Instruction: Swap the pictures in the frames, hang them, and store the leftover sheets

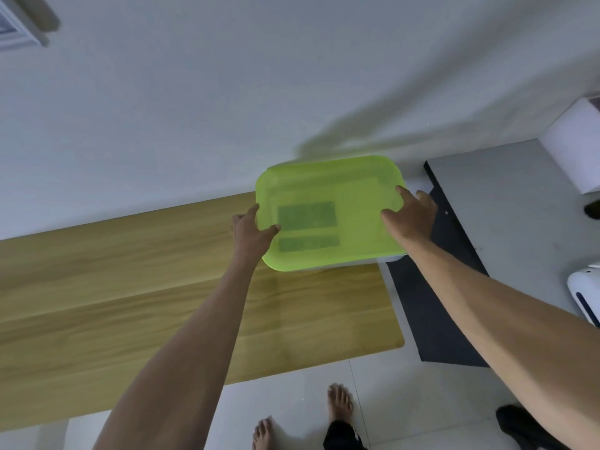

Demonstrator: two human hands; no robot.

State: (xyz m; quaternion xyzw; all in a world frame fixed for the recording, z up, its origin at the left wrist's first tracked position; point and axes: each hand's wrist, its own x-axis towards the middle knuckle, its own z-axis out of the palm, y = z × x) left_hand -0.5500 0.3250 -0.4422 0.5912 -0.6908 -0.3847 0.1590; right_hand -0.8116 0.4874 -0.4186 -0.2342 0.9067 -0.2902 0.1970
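While both bare feet [305,414] stand on the pale floor tiles [422,401] nearest the viewer, the two forearms reach forward over the wooden table [130,287] to a green lid [328,216] at its far right corner. The left hand [251,230] grips the lid's left edge, thumb on top and fingers curled under the rim. The right hand [410,216] holds the right edge likewise, thumb on top, fingers wrapped over the side. A white box [367,262] shows only as a thin strip beneath the lid; whether the lid is seated or held just above cannot be determined.

Assessment: the lid appears to be thin translucent plastic, light, somewhat flexible and smooth. A grip on opposite rims is judged suitable; a one-sided hold would likely let it twist. Dark rectangles show through it, possibly sheets or labels.

Clearances: the box sits near the table's right end, with a dark mat [438,303] on the floor just beyond. Open tabletop lies to the left. The white wall [227,108] stands close behind, limiting room rearward. White appliances [584,297] stand at far right.
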